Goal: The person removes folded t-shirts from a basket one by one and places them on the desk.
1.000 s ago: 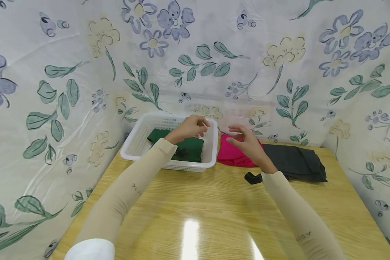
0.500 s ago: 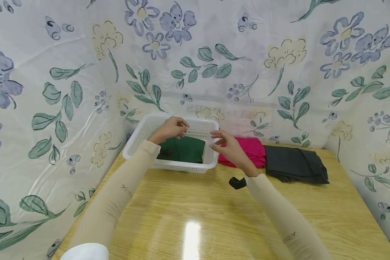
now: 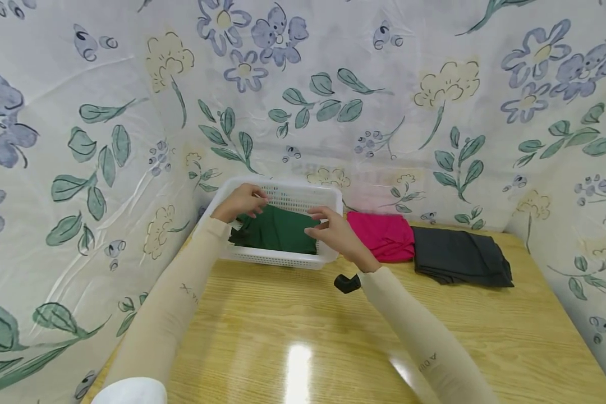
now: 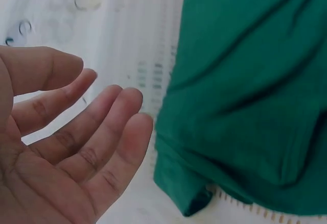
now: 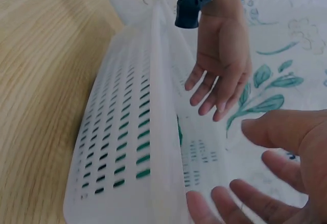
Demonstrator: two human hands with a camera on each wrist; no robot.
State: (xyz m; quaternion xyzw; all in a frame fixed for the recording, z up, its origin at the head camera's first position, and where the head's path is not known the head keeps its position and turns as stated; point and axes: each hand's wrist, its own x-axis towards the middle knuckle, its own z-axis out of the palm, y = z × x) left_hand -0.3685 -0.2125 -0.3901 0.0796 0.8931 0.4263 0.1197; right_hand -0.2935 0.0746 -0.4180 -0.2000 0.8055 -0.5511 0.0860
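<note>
A green folded cloth garment (image 3: 283, 227) lies in a white perforated plastic basket (image 3: 267, 258) at the back left of the table. Over the basket's left part is my left hand (image 3: 242, 202), fingers loosely bent and holding nothing. In the left wrist view, the green garment (image 4: 245, 96) spreads just beyond those fingertips. My right hand (image 3: 335, 230) hovers at the basket's right side, its thumb and fingers apart with nothing between them. The right wrist view shows the basket's long rim (image 5: 166, 112) running beside my right fingertips.
Right of the basket lies a folded pink cloth (image 3: 381, 235), and beside it a folded black cloth (image 3: 459, 255). They rest on a wooden table (image 3: 272, 320). A floral sheet (image 3: 373, 112) hangs behind and along the left. A black camera piece (image 3: 347, 283) sticks out at my right wrist.
Both hands have moved left. The left went from the basket's right half to its left part; the right went from over the pink cloth to the basket's right side. The cloths stay put.
</note>
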